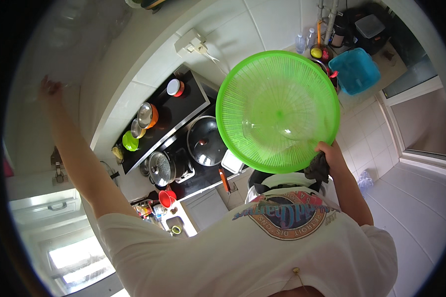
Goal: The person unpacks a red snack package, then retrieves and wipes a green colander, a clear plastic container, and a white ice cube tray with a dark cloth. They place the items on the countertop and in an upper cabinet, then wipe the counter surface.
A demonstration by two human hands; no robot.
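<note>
My right hand (329, 154) grips the rim of a round green plastic colander basket (278, 74), held up in front of my chest. A crumpled dark grey cloth (316, 169) hangs from the same hand, under the rim. Inside the basket lies clear glassware (288, 130), apparently a stemmed glass on its side. My left arm stretches to the upper left. At its end, my left hand (51, 87) is raised beside a hazy pale area with blurred, clear shapes (72, 18); its fingers look partly curled, and whether they hold anything is unclear.
Below the basket, a lidded wok (206, 139) and a steamer pot (161, 169) stand on the black hob. Bowls (147, 116) and a jar (175, 88) sit on the ledge behind. A blue plastic tub (356, 70) is at right; a red cup (167, 198) stands near the sink (176, 222).
</note>
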